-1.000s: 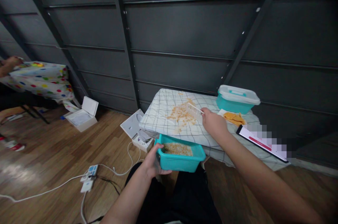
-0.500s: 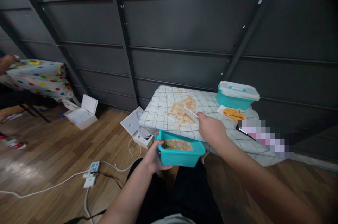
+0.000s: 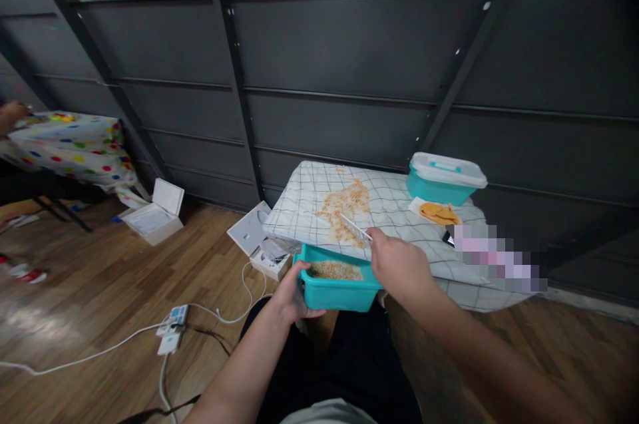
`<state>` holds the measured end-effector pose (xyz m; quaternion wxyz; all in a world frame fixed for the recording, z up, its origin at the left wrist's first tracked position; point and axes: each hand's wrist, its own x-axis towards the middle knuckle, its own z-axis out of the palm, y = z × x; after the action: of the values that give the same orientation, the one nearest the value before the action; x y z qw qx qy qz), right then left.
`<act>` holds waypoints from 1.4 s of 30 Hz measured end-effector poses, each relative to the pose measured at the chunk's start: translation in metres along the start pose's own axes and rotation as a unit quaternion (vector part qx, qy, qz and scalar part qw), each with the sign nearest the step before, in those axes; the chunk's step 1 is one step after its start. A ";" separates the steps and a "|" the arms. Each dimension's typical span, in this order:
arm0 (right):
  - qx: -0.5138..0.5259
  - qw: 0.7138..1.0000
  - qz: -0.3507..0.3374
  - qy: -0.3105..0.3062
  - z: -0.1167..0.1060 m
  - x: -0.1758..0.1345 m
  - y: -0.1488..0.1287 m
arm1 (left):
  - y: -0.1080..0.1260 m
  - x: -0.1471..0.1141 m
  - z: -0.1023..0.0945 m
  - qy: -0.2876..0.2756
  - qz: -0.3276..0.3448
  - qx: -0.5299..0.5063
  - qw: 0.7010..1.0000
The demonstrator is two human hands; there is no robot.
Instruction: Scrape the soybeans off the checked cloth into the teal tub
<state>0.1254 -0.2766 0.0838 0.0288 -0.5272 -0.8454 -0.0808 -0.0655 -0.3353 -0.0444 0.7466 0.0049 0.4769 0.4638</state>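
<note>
We see the left hand (image 3: 292, 294) holding a turquoise bin (image 3: 342, 297) by its left end, with the thumb over the rim and the fingers under the base. The bin stands just at the near edge of the table, above the person's knees, and its top faces upward. Inside it we observe a layer of yellowish grains (image 3: 337, 270).

The right hand (image 3: 399, 264) is closed around the end of a thin white tool (image 3: 355, 227). This tool appears to have slots, like a comb or a scraper, but it is small in our view and we cannot be certain. Its far end is at the near part of the spilled grains (image 3: 349, 201), which lie in an irregular patch on the checked cloth (image 3: 299, 194) covering the table. In our view, the right hand hides the right corner of the bin.

On the right side of the same table we find a turquoise box with a white lid (image 3: 444, 178), and in front of it a folded orange cloth (image 3: 439, 213). Nearer to the right arm lies a flat device, mostly blurred. At the far left, we notice another person's hand (image 3: 14, 111) over a dotted tablecloth (image 3: 74, 144).
</note>
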 end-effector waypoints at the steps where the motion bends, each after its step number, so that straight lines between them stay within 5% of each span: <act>1: 0.003 1.000 0.001 -0.002 -0.001 -0.002 -0.002 | 0.000 0.000 0.000 -0.001 0.000 0.000 1.000; 11: 0.017 1.000 0.008 -0.020 -0.017 -0.024 -0.009 | -0.002 -0.001 0.002 -0.004 0.008 0.006 1.000; 18: 0.024 0.996 -0.027 0.085 -0.007 0.029 0.008 | -0.002 0.001 0.001 -0.004 0.009 0.001 1.000; 23: 0.029 0.996 -0.058 0.057 0.022 0.053 0.003 | -0.004 0.000 0.002 -0.005 0.015 -0.008 1.000; 35: 0.058 0.980 -0.186 0.038 0.035 0.029 0.023 | 0.003 -0.009 -0.009 0.010 0.016 -0.005 1.000; 42: 0.066 0.981 -0.175 0.045 0.027 0.010 0.015 | 0.000 -0.010 -0.004 0.022 0.017 -0.010 1.000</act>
<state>0.1351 -0.2567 0.0606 0.0866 -0.3635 -0.9261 -0.0520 -0.0693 -0.3441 -0.0390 0.7283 -0.0046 0.4880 0.4811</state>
